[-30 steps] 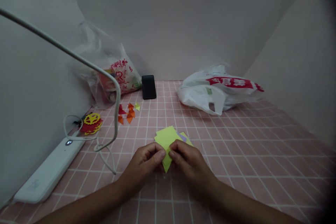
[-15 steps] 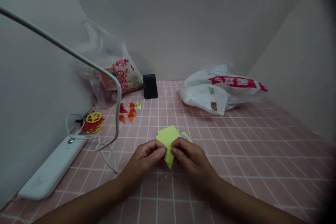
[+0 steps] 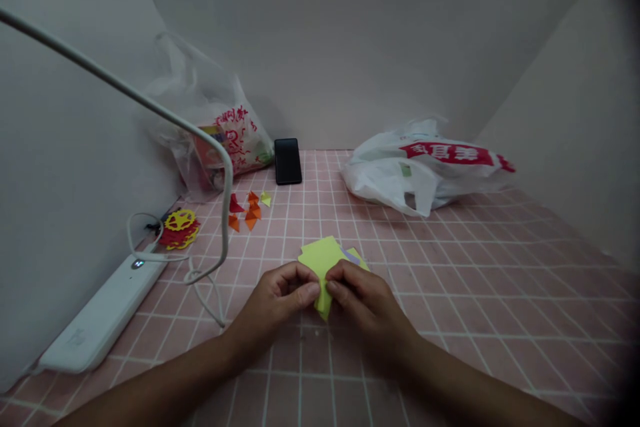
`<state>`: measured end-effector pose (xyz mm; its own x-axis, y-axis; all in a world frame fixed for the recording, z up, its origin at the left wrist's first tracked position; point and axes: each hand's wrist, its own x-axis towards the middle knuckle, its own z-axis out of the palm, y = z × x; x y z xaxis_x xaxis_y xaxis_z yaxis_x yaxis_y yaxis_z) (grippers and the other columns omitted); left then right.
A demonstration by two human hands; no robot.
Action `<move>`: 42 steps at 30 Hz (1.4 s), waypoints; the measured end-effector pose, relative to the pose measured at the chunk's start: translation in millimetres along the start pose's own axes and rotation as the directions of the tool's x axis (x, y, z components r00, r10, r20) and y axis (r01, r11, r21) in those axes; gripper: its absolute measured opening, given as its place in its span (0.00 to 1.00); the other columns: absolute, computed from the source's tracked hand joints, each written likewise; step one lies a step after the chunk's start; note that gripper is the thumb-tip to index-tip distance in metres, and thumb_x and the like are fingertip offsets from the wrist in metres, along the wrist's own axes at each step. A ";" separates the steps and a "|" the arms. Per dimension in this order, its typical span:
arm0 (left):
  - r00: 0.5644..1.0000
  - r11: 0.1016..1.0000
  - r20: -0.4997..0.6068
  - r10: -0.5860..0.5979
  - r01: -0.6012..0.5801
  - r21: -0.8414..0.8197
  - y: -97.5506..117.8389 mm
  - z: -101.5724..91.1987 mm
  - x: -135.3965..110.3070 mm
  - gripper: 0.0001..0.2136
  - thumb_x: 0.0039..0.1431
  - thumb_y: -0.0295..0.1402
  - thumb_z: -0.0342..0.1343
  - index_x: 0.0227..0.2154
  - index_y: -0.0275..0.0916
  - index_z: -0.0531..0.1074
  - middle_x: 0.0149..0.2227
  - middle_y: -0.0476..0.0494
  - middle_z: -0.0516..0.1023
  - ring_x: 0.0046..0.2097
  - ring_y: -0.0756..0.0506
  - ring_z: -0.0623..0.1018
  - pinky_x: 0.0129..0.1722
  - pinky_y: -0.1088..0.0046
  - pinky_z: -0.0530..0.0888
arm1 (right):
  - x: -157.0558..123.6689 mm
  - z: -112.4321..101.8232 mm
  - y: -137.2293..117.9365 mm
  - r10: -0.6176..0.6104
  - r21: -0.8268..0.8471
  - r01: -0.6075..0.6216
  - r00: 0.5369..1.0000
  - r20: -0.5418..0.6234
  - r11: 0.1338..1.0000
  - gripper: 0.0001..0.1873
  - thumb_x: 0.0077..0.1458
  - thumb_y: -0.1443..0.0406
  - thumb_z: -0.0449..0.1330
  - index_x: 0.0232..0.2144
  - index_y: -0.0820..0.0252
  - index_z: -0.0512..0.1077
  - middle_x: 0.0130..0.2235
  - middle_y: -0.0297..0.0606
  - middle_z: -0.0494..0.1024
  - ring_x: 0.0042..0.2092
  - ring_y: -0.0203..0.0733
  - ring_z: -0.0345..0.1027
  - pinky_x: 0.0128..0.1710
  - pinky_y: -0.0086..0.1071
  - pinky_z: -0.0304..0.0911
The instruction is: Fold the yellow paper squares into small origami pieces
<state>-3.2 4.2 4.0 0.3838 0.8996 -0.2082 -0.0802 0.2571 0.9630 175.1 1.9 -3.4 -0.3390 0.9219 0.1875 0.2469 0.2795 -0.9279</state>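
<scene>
Between my hands is a small folded piece of yellow paper [image 3: 323, 303], its pointed end hanging down towards me. My left hand [image 3: 286, 293] pinches its left side between thumb and forefinger. On its right side, my right hand [image 3: 361, 292] is closed in a similar pinch. Just beyond the fingertips lie flat yellow paper sheets [image 3: 323, 255], with a purple piece [image 3: 353, 257] showing at their right. The fingers and sheets overlap, so where the folded paper ends and the sheets begin is hard to see.
Small folded orange papers [image 3: 253, 212], a red one and a yellow one lie at the back left. Near them are yellow and red cut-outs [image 3: 180, 227], a white power strip [image 3: 103, 313] and a looping cable [image 3: 227, 200]. A black phone [image 3: 288, 161] stands between two plastic bags [image 3: 385, 177].
My left hand's fingertips have come slightly closer to the right hand's over the folded yellow paper. The whole view has shifted a little; the other things lie as before.
</scene>
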 end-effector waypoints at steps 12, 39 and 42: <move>0.992 0.982 0.036 0.123 -0.127 0.142 2.8 6.7 -5.6 0.05 0.53 0.31 0.60 0.32 0.37 0.72 0.33 0.46 0.76 0.36 0.46 0.75 0.39 0.70 0.70 | -0.1 -0.8 -0.4 0.008 0.139 0.004 0.997 -0.080 0.990 0.07 0.59 0.67 0.56 0.28 0.58 0.70 0.27 0.31 0.70 0.29 0.36 0.64 0.30 0.29 0.59; 0.407 -0.212 0.464 0.787 -0.528 0.822 2.3 4.1 -25.5 0.06 0.58 0.21 0.56 0.39 0.30 0.72 0.36 0.37 0.80 0.38 0.43 0.78 0.43 0.63 0.77 | -14.3 7.0 -7.9 -0.208 0.080 0.222 0.965 -0.157 0.972 0.12 0.54 0.69 0.62 0.39 0.53 0.64 0.43 0.37 0.68 0.46 0.46 0.64 0.47 0.41 0.61; 0.396 -0.236 0.479 0.784 -0.523 0.819 -0.9 3.3 -24.8 0.07 0.56 0.19 0.57 0.39 0.28 0.73 0.37 0.35 0.80 0.39 0.43 0.78 0.44 0.61 0.76 | -15.4 4.9 -13.7 -0.210 0.017 0.216 0.964 -0.163 0.976 0.07 0.57 0.68 0.58 0.38 0.54 0.63 0.41 0.39 0.68 0.45 0.46 0.63 0.46 0.41 0.60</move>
<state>-9.6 -19.5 8.8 0.5295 0.3887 0.7540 0.5720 -0.8200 0.0210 172.5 -17.4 4.8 -0.2311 0.8735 0.4284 0.1528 0.4675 -0.8707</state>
